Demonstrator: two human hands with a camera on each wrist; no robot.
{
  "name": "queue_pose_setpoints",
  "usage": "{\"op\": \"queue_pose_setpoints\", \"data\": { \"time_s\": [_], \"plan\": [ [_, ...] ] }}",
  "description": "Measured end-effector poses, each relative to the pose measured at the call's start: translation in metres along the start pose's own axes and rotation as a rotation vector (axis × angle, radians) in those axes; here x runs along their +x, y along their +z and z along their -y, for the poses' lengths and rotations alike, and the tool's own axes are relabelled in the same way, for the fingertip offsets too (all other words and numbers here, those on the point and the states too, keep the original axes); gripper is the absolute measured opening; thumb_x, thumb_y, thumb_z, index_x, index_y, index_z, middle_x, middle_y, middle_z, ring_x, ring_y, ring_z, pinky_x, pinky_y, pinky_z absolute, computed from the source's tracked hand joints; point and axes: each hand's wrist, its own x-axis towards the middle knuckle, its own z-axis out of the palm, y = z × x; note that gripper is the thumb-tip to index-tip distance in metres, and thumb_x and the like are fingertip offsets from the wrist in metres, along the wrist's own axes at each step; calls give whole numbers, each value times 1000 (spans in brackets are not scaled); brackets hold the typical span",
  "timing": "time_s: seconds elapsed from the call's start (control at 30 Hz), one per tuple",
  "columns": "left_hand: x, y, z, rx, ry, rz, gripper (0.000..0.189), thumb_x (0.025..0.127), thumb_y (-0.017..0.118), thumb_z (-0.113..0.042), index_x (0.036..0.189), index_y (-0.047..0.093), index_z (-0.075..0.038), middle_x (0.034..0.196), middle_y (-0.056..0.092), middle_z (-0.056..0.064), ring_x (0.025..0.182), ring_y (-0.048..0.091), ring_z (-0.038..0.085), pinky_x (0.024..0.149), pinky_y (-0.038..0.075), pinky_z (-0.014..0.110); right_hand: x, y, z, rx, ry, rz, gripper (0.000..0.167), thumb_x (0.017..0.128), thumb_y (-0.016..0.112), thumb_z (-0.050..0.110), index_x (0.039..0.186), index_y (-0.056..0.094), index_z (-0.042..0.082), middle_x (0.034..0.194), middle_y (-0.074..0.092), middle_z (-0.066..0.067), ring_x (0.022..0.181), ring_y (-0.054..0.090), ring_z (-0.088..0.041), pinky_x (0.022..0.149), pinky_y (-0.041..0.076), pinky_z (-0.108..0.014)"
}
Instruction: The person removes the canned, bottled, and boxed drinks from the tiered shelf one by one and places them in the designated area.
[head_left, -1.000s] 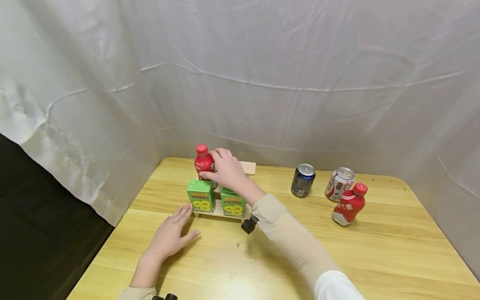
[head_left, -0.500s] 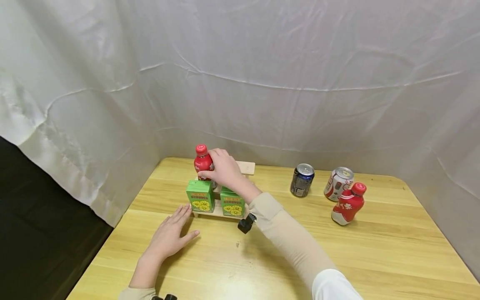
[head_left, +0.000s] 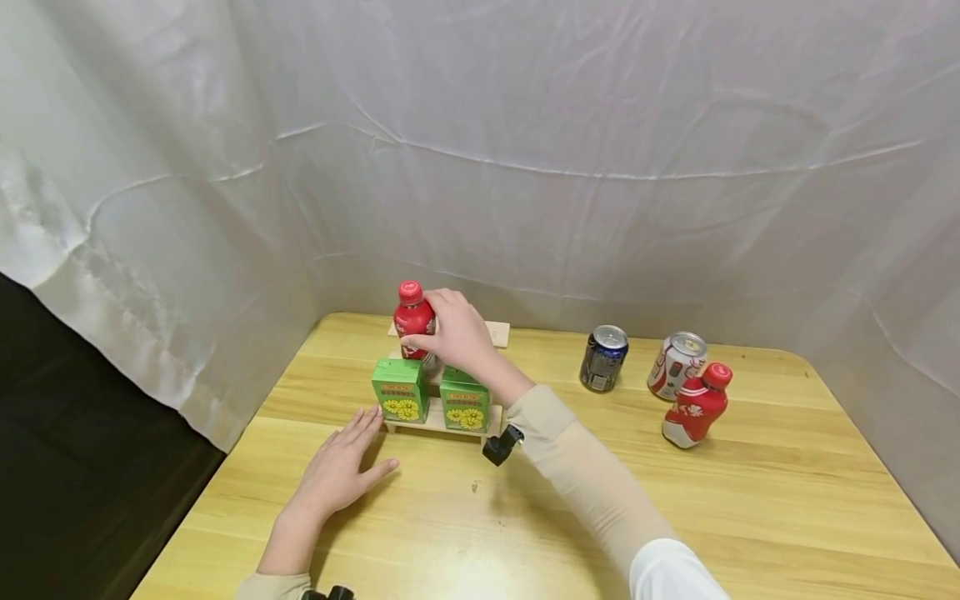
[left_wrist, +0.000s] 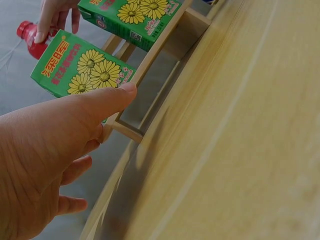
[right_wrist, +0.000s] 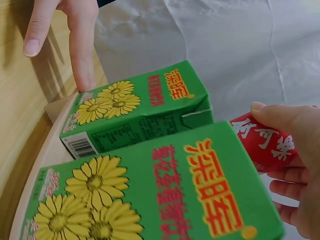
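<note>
We grip a red bottle (head_left: 413,320) in our right hand (head_left: 459,335), just behind the left green carton (head_left: 401,393) on a small wooden rack (head_left: 436,417); our left hand (head_left: 339,468), fingers extended, is at the rack's left end.

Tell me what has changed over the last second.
The right hand, still gripping the red plastic bottle, has shifted it slightly up and rightward in the head view. The left hand, both green cardboard cartons, the blue metal can, the white metal can and the other red plastic bottle stayed put.
</note>
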Motion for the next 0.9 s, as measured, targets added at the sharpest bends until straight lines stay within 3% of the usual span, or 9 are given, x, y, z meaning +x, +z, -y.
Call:
{"op": "queue_pose_setpoints", "data": {
  "time_s": [0.23, 0.9],
  "plan": [
    [0, -1, 1, 5, 1, -3, 83, 89, 59, -57, 152, 33, -9, 159, 32, 10, 146, 31, 34, 116, 28, 62, -7, -11, -8, 18, -23, -54, 64, 79, 77, 47, 129, 58, 12, 129, 60, -3, 121, 53, -21, 97, 52, -40],
    [1, 0, 0, -8, 1, 12, 83, 90, 61, -55, 153, 30, -10, 160, 28, 9, 147, 29, 34, 117, 27, 61, -38, -42, -36, 45, 7, -182, 64, 76, 82, 42, 126, 60, 10, 127, 63, -8, 121, 53, -25, 102, 49, -45]
  ]
}}
